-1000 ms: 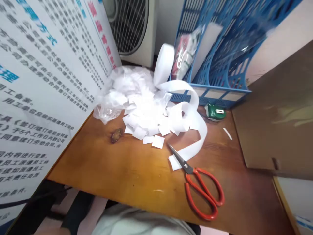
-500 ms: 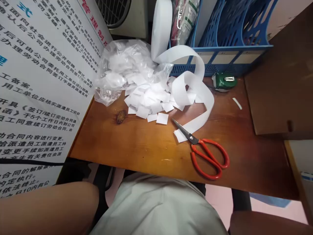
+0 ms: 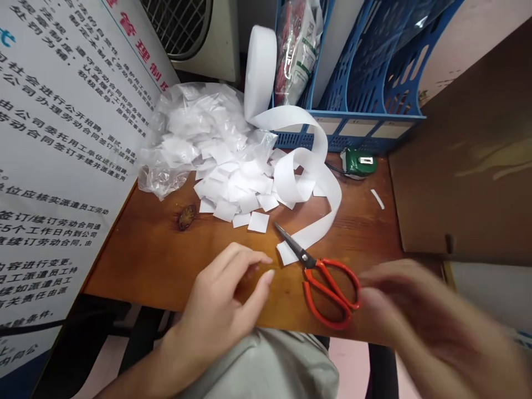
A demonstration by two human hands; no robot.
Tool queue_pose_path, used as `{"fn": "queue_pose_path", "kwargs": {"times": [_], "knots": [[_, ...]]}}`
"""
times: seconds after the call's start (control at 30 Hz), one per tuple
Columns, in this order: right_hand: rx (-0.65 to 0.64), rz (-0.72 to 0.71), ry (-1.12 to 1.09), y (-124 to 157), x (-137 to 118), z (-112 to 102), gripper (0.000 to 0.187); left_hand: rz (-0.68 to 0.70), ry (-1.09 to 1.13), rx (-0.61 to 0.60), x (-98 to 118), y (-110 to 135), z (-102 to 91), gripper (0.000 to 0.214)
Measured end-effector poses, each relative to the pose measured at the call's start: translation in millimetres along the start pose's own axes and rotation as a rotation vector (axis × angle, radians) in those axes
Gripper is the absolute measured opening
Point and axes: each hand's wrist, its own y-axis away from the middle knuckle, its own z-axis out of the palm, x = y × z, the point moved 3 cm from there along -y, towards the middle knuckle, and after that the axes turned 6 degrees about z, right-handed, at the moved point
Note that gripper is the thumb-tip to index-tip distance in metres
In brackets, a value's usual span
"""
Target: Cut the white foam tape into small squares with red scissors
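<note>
My left hand (image 3: 222, 296) hovers over the front of the desk, thumb and index finger apart, with nothing between them. Its fingertips are close to the loose end of a white ribbon-like strip (image 3: 330, 213), which curls down from a white roll (image 3: 261, 72). Across the strip's end lies a pair of scissors (image 3: 310, 260) with red handles, blades pointing to the upper left. My right hand (image 3: 432, 316), smeared by motion, is at the right edge of the handles; whether it touches them I cannot tell. Small white cut squares (image 3: 236, 188) lie piled behind my left hand.
A clear plastic bag (image 3: 199, 119) of white pieces stands at the back left. Behind are a blue file rack (image 3: 357, 116) and a green tape measure (image 3: 358, 163). A cardboard box (image 3: 465, 183) bounds the right; a printed board (image 3: 62, 138) bounds the left. A brown oval object (image 3: 187, 217) lies nearby.
Both hands have come into view over the desk, the right one reaching the scissors' handles. The camera view has shifted. The scissors and strip appear to lie as before.
</note>
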Motion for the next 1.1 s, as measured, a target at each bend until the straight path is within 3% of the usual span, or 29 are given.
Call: {"fn": "queue_pose_path", "kwargs": {"times": [0.07, 0.1, 0.27, 0.43, 0.6, 0.77, 0.9, 0.97, 1.1], "knots": [[-0.165, -0.086, 0.101, -5.8, 5.6, 18.5, 0.016, -0.038, -0.047, -0.092, -12.3, -17.4, 18.4, 0.014], [-0.178, -0.118, 0.171, -5.3, 11.3, 26.0, 0.013, -0.043, -0.066, -0.118, -16.0, -22.9, 26.1, 0.014], [-0.119, -0.172, 0.356, 8.7, 34.2, 49.5, 0.020, -0.012, -0.166, -0.153, -18.7, -32.8, 47.9, 0.014], [0.011, -0.096, 0.426, 9.0, 28.2, 56.5, 0.019, -0.013, -0.178, -0.152, -19.1, -34.5, 53.5, 0.014], [0.062, -0.069, 0.463, 5.2, 22.7, 61.3, 0.020, -0.062, -0.173, -0.177, -18.7, -33.2, 54.3, 0.021], [0.047, -0.062, 0.285, 6.6, 32.3, 51.7, 0.030, -0.117, -0.206, -0.232, -13.4, -37.5, 52.1, 0.019], [-0.101, 0.084, -0.050, 5.6, 41.0, 42.9, 0.020, -0.159, -0.169, -0.280, -10.6, -45.6, 50.7, 0.008], [-0.138, 0.173, -0.247, 2.9, 37.7, 42.1, 0.015, -0.146, -0.111, -0.271, -9.8, -48.9, 50.0, 0.005], [-0.045, 0.290, -0.526, -5.0, 17.5, 44.1, 0.018, -0.169, 0.191, -0.261, -9.4, -50.6, 48.0, 0.007]]}}
